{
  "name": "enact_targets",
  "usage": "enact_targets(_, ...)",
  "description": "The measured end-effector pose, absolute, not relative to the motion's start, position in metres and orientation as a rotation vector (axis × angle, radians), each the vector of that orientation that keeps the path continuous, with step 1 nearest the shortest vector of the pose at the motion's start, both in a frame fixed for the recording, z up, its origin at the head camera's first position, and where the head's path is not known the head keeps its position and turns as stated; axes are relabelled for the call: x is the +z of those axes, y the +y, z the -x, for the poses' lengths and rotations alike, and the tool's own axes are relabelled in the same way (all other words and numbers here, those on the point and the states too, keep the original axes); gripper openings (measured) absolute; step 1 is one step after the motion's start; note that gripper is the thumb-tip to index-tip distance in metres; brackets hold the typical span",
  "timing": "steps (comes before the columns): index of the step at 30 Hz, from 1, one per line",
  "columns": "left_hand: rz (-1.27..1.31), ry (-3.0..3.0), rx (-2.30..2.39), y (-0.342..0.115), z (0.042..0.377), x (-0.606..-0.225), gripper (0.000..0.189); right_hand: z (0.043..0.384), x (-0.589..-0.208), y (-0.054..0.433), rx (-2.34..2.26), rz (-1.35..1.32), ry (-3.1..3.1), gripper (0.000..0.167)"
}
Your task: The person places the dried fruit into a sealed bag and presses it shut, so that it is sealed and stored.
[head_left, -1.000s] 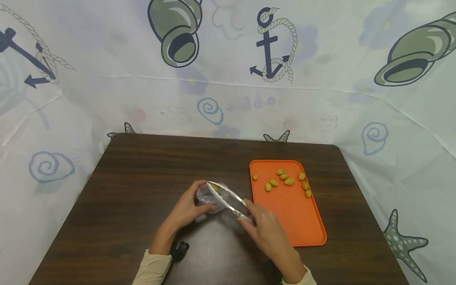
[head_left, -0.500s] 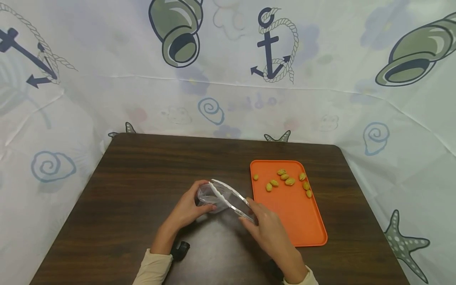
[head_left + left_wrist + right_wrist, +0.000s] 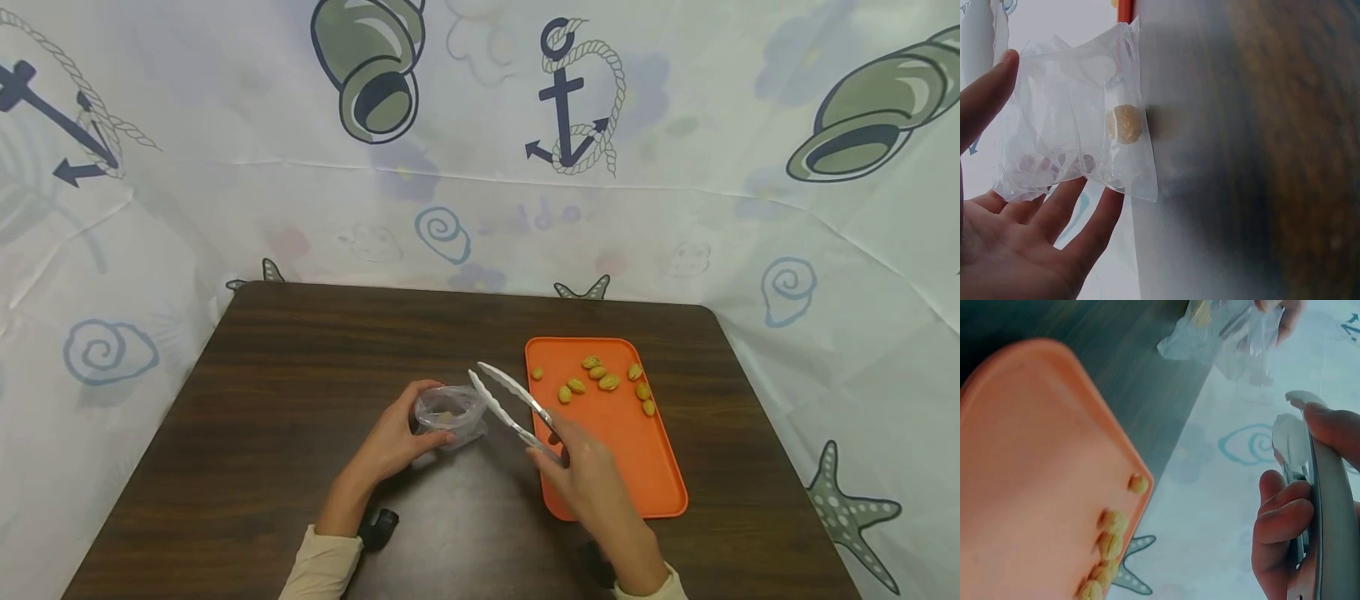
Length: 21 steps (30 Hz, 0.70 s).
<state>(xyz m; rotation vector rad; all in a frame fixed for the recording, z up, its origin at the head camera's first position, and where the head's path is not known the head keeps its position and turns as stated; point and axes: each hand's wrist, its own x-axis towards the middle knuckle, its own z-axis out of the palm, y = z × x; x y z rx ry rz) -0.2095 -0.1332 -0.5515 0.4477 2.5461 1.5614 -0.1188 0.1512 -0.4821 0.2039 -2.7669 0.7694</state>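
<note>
My left hand (image 3: 397,433) grips a clear plastic bag (image 3: 471,429) by its rim, mouth upward, above the table. In the left wrist view one wrinkled yellow-brown piece (image 3: 1125,124) lies at the bottom of the bag. My right hand (image 3: 596,492) holds a pair of pale-tipped metal tongs (image 3: 498,408). The tong tips are apart with nothing between them, just right of the bag's mouth. Further right, an orange tray (image 3: 622,467) bears several similar small yellow-brown pieces (image 3: 609,382), which look like nuts or dried fruit, mostly toward its far end.
A dark wood-grain table (image 3: 337,350) carries everything. Behind it and along its sides hangs a pale cloth (image 3: 480,158) printed with anchors and shells. The tray's left edge lies under the tongs and right hand.
The tongs, first in the bag's mouth with a yellow-brown piece at their tips, have let it go. My right hand has drawn them out to the right. The left hand stays put.
</note>
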Motion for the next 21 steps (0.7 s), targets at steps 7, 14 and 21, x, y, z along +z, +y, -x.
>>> enact_targets(7,-0.442,2.551,1.545,-0.133,0.209,-0.55,0.079,0.119,-0.481,0.164,0.816,-0.076,-2.825,0.042)
enact_targets(14,-0.419,2.552,1.531,-0.133,0.208,-0.549,0.079,0.117,-0.482,0.179,0.792,-0.059,-2.805,0.054)
enact_targets(21,-0.436,2.547,1.542,-0.134,0.208,-0.548,0.079,0.115,-0.478,0.192,0.828,0.065,-2.866,0.045)
